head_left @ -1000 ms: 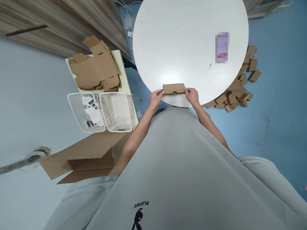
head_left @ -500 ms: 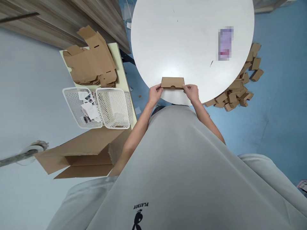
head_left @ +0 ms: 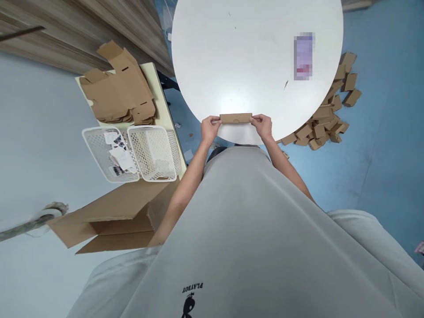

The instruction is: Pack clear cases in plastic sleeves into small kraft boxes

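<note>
A small brown cardboard box (head_left: 236, 118) is held at the near edge of the round white table (head_left: 251, 57). It looks closed, and its long narrow side with a half-round notch faces me. My left hand (head_left: 210, 128) pinches its left end between thumb and fingers. At the opposite end, my right hand (head_left: 263, 126) grips the corner in the same way. Whether the box's underside touches the table I cannot tell.
Flat cardboard blanks (head_left: 119, 95) lie stacked on a side table at left, beside a white basket (head_left: 112, 154) with small packets and a second white basket (head_left: 153, 154). A large open carton (head_left: 122, 216) stands nearer. Many small boxes (head_left: 323, 121) are piled right. A blurred-out purple item (head_left: 304, 57) lies on the table.
The box has tipped so that its front side shows more and its top no longer shows. Both hands keep their hold at its ends. The whole view has shifted slightly.
</note>
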Available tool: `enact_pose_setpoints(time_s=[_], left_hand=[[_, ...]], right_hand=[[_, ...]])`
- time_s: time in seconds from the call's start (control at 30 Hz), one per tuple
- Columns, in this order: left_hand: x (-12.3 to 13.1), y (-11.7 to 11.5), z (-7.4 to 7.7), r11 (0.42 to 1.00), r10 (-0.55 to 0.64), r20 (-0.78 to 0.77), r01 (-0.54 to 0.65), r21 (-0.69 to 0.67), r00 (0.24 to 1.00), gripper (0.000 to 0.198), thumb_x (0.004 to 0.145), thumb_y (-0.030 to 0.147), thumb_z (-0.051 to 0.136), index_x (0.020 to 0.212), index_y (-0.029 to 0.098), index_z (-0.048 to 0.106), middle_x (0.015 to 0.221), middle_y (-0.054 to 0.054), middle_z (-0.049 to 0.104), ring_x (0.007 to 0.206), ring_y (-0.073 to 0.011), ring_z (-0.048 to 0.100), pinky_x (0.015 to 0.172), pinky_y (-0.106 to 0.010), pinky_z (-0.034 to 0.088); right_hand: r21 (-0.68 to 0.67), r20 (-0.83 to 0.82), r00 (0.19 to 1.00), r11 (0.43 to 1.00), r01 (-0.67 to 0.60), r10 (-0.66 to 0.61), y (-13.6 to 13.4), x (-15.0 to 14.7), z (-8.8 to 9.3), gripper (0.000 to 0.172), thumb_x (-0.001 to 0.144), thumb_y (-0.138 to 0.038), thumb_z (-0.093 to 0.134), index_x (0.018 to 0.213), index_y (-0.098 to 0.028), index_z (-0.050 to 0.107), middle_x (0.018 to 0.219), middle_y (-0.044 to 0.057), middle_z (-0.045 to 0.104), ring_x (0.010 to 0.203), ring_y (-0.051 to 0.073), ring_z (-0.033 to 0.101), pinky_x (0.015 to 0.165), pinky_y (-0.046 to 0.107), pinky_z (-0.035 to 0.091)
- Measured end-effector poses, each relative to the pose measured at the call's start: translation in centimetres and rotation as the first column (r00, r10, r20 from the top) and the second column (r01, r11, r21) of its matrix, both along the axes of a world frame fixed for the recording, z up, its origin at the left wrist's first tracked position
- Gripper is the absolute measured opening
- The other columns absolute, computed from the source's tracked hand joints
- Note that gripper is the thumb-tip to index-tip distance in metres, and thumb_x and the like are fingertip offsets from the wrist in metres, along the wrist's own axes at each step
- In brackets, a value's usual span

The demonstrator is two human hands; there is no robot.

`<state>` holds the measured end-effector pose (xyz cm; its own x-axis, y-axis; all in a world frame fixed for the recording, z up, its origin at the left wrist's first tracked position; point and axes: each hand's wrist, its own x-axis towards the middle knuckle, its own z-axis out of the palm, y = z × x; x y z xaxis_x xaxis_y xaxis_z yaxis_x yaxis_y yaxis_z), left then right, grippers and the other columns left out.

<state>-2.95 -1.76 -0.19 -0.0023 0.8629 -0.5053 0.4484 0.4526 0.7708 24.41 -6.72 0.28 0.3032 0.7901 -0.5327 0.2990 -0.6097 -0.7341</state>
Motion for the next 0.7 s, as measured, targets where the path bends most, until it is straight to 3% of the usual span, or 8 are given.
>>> enact_pose_setpoints(time_s=[0.17, 0.3, 0.4, 0.5, 0.63, 0.7], left_hand=[[-0.2, 1.0, -1.9, 0.997, 0.043, -0.015, -0.044, -0.064, 0.999, 0.034, 0.089, 0.028, 0.082, 0.12, 0.017, 0.081, 0.121, -0.015, 0.087, 0.11, -0.0297, 0.084, 0.11, -0.05, 0.066], [0.3, 0.8, -1.7, 0.995, 0.065, -0.006, -0.066, -0.072, 0.998, 0.034, 0.091, 0.035, 0.081, 0.121, 0.019, 0.078, 0.129, -0.017, 0.085, 0.122, -0.0308, 0.081, 0.11, -0.051, 0.066], [1.6, -0.1, -0.4, 0.997, 0.056, -0.031, -0.057, -0.043, 0.998, 0.033, 0.099, 0.047, 0.077, 0.119, 0.02, 0.076, 0.13, -0.017, 0.084, 0.12, -0.028, 0.08, 0.105, -0.045, 0.067], [4.2, -0.6, 1.6, 0.999, 0.028, -0.111, -0.031, -0.021, 0.993, 0.035, 0.105, 0.054, 0.071, 0.117, 0.021, 0.073, 0.132, -0.016, 0.082, 0.117, -0.026, 0.08, 0.099, -0.04, 0.066], [9.7, 0.6, 4.3, 0.995, -0.1, -0.152, 0.103, 0.016, 0.983, 0.032, 0.11, 0.052, 0.065, 0.113, 0.022, 0.073, 0.127, -0.013, 0.083, 0.103, -0.025, 0.08, 0.096, -0.038, 0.063], [13.4, 1.7, 5.3, 0.982, -0.171, -0.149, 0.181, 0.05, 0.974, 0.029, 0.11, 0.05, 0.067, 0.109, 0.022, 0.075, 0.123, -0.012, 0.084, 0.099, -0.0255, 0.08, 0.096, -0.039, 0.061]], right_hand=[[-0.078, -0.032, 0.999, 0.997, 0.004, -0.007, 1.2, 0.2, -0.4, 0.036, 0.1, -0.057, 0.078, 0.097, -0.021, 0.076, 0.098, 0.007, 0.082, 0.088, 0.025, 0.083, 0.097, 0.046, 0.068], [-0.08, -0.069, 0.997, 0.996, -0.037, 0.031, 2.0, -0.1, -0.1, 0.03, 0.102, -0.05, 0.077, 0.098, -0.02, 0.076, 0.111, 0.013, 0.084, 0.102, 0.029, 0.083, 0.104, 0.048, 0.067], [-0.042, -0.083, 0.996, 0.999, -0.018, 0.015, 1.6, -0.1, 0.9, 0.038, 0.101, -0.06, 0.078, 0.092, -0.023, 0.073, 0.112, 0.013, 0.085, 0.114, 0.031, 0.08, 0.112, 0.048, 0.063], [-0.046, -0.079, 0.991, 0.993, 0.107, -0.111, 0.9, 1.0, 2.3, 0.051, 0.1, -0.074, 0.074, 0.086, -0.025, 0.068, 0.108, 0.011, 0.084, 0.111, 0.031, 0.08, 0.107, 0.046, 0.063], [-0.075, -0.009, 0.949, 0.947, 0.312, -0.314, 0.0, 5.2, 3.4, 0.044, 0.101, -0.065, 0.076, 0.087, -0.025, 0.064, 0.109, 0.008, 0.079, 0.105, 0.028, 0.078, 0.102, 0.041, 0.063], [-0.021, 0.012, 0.924, 0.924, 0.382, -0.382, -0.8, 8.4, 3.6, 0.04, 0.101, -0.062, 0.075, 0.091, -0.025, 0.065, 0.11, 0.008, 0.078, 0.109, 0.027, 0.076, 0.103, 0.04, 0.062]])
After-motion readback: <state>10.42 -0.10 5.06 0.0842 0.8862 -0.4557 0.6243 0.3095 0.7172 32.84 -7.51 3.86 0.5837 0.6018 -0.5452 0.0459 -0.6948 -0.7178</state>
